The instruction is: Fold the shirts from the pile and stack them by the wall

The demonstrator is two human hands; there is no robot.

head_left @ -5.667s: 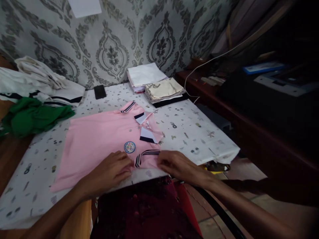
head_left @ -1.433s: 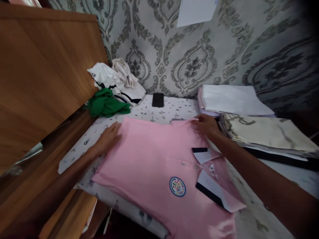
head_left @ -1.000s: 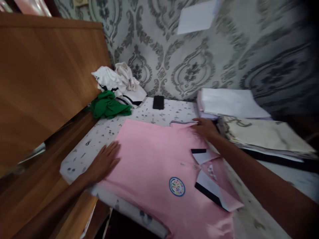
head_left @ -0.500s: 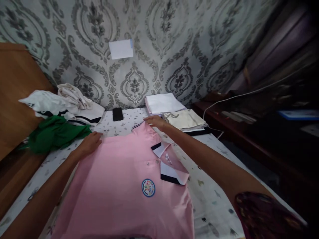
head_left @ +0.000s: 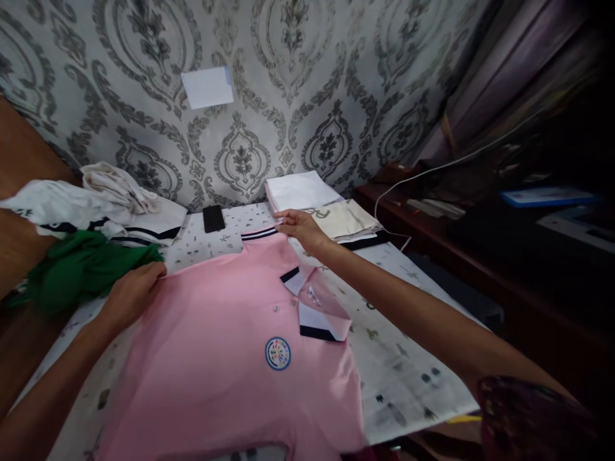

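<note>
A pink polo shirt (head_left: 216, 346) lies spread front side up, its collar (head_left: 324, 317) toward the right and a round badge (head_left: 277, 353) on the chest. My right hand (head_left: 303, 229) pinches the striped cuff of the far sleeve (head_left: 262, 235). At the shirt's far left hem corner, my left hand (head_left: 137, 291) is closed on the fabric, its fingertips partly hidden. The green cloth (head_left: 81, 269) lies just beyond my left hand.
A patterned sheet (head_left: 408, 358) covers the table. White clothes (head_left: 115, 198) are heaped at the left, near a black phone (head_left: 213, 219). Folded white cloth (head_left: 302, 190) and a cream folded garment (head_left: 346, 219) lie at the back. A white cable (head_left: 432, 171) runs along the right.
My right hand has drawn the far sleeve out straighter, showing more of its striped cuff. My left hand has pulled the hem corner leftward. The view has shifted a little to the right.
</note>
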